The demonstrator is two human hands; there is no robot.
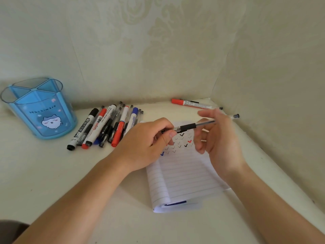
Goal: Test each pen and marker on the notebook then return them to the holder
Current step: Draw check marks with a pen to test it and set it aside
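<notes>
A clear gel pen point(188, 127) with a black grip hangs level above the notebook point(184, 175). My left hand point(146, 143) pinches its tip end between thumb and forefinger. My right hand point(221, 138) holds the barrel, and the pen's back end sticks out past it on the right. The fingers of that hand are blurred and loosely curled. The open lined page carries several small check marks in black, red and blue. The blue transparent holder point(38, 110) stands at the far left with nothing in it. Several pens and markers lie in a pile point(105, 125) between holder and notebook.
A red-capped marker point(191, 103) lies alone in the back right corner, against the wall. Walls close off the desk at the back and on the right. The notebook's turned pages curl under at its near edge.
</notes>
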